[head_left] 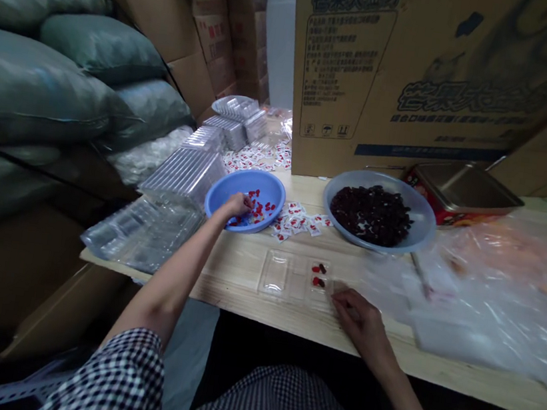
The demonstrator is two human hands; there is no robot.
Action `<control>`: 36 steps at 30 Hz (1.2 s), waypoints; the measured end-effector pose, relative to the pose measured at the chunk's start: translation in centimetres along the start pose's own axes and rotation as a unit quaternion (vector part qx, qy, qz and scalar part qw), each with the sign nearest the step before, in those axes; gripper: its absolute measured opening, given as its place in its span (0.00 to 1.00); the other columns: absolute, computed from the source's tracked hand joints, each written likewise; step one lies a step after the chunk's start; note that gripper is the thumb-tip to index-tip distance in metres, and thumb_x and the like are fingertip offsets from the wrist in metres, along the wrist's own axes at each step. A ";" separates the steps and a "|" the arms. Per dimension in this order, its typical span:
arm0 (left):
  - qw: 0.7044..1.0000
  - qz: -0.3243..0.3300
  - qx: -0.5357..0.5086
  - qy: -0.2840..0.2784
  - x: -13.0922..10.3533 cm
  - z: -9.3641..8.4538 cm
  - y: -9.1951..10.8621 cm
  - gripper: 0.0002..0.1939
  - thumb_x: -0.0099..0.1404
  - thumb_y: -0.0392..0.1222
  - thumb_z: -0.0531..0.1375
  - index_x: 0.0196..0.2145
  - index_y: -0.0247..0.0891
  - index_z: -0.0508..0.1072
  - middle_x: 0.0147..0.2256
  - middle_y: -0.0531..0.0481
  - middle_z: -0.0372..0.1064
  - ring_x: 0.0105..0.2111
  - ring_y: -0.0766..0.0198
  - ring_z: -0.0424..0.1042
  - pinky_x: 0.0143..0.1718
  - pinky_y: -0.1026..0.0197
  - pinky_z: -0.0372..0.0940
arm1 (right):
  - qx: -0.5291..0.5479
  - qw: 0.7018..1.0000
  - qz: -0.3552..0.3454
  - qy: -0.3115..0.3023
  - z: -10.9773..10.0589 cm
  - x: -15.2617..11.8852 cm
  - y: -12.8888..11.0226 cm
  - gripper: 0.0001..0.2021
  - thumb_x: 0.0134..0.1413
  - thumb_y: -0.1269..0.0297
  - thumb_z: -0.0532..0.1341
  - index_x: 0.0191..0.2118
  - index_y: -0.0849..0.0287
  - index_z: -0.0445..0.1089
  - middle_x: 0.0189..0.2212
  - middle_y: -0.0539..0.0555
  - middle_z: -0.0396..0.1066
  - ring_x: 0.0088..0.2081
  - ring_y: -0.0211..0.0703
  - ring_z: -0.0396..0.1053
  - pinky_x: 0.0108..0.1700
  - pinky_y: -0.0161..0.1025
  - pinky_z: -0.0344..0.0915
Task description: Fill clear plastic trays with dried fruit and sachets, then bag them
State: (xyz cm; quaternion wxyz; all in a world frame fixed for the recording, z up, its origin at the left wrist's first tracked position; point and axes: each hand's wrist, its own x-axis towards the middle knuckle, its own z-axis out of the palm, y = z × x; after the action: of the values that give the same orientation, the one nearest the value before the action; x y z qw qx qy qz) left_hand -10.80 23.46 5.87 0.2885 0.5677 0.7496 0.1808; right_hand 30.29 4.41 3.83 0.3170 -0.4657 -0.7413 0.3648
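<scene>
My left hand (239,205) reaches into a blue plastic bowl (213,205), its fingers pinched together among small red pieces (266,207). What lies between those fingertips is hidden. A clear plastic tray (275,276) lies flat near the table's front edge. In its right-hand compartment sit red pieces (315,269) paired with dark ones (322,268). Just beside the tray's right end, my right hand (357,317) rests low with curled fingers; a faint bit of clear plastic shows at the tips, too blurred to tell apart from the tray.
Small printed packets (296,221) lie between the blue bowl and a pale bowl (427,222) of dark pieces (372,212). Stacked clear trays (181,173) line the left side. A large carton (341,73), a tin (468,183) and plastic bags (492,308) stand behind and right.
</scene>
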 end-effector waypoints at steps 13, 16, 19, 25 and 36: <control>0.991 0.134 -0.011 -0.025 -4.6 -0.9 4.8 0.06 0.60 0.28 0.61 0.37 0.27 0.74 0.30 0.50 0.75 0.31 0.67 0.68 0.38 0.64 0.63 | 0.029 0.998 0.050 0.027 -0.4 -1.3 1.3 0.11 0.65 0.58 0.57 0.37 0.56 0.73 0.35 0.54 0.73 0.38 0.44 0.71 0.41 0.39 0.66; 0.969 0.215 -0.060 -0.104 -9.6 2.1 7.6 0.08 0.62 0.34 0.63 0.41 0.31 0.75 0.32 0.52 0.76 0.32 0.67 0.70 0.37 0.65 0.64 | 0.051 0.995 0.072 0.043 -0.2 -1.7 1.8 0.11 0.65 0.57 0.58 0.36 0.57 0.73 0.33 0.53 0.72 0.35 0.44 0.70 0.38 0.38 0.66; 0.917 0.327 -0.054 -0.222 -14.6 8.2 10.3 0.05 0.62 0.32 0.63 0.36 0.36 0.78 0.34 0.51 0.76 0.35 0.65 0.72 0.39 0.64 0.65 | 0.062 0.995 0.060 0.047 0.6 -1.4 1.8 0.11 0.64 0.58 0.58 0.36 0.57 0.73 0.34 0.54 0.73 0.37 0.44 0.70 0.40 0.39 0.66; 0.906 0.366 0.042 -0.208 -18.7 15.2 11.1 0.05 0.64 0.31 0.60 0.34 0.36 0.75 0.35 0.47 0.74 0.39 0.60 0.73 0.40 0.63 0.64 | 0.049 0.997 0.029 0.055 1.9 -0.6 1.9 0.09 0.65 0.60 0.58 0.36 0.57 0.73 0.32 0.53 0.71 0.34 0.43 0.69 0.39 0.40 0.65; 0.917 0.379 -0.013 -0.126 -19.5 14.8 8.6 0.09 0.70 0.37 0.56 0.41 0.38 0.76 0.42 0.45 0.73 0.44 0.59 0.72 0.46 0.59 0.65 | -0.048 0.996 -0.038 0.068 2.7 -0.4 3.1 0.09 0.63 0.62 0.61 0.48 0.53 0.73 0.43 0.57 0.67 0.48 0.50 0.67 0.51 0.48 0.67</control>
State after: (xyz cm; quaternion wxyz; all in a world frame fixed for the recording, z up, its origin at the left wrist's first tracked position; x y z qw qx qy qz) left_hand 8.77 6.53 4.03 0.2976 0.8235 0.4333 0.2132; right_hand 29.66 4.29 -0.24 0.3573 -0.4754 -0.7519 0.2845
